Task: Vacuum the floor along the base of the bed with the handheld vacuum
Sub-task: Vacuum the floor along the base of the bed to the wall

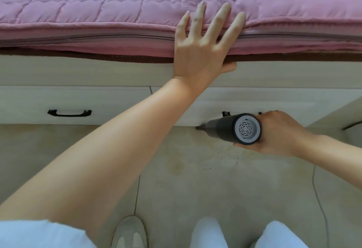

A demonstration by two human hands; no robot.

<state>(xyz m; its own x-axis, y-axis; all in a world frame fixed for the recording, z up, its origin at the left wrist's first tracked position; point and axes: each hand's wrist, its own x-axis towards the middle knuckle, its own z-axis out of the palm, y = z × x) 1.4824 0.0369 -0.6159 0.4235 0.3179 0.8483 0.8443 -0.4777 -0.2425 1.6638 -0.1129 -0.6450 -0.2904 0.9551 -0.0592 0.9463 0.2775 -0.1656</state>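
- The right hand grips the dark handheld vacuum, fingers wrapped round its barrel; its nozzle tip touches the floor right at the foot of the white bed base.
- The left hand rests with fingers spread wide on the edge of the pink quilted mattress, bracing.
- Dark crumbs lie scattered just behind the nozzle, so this patch looks unfinished.
- The strip below the drawer with the black handle seems still to be covered; the task looks partly done at most.
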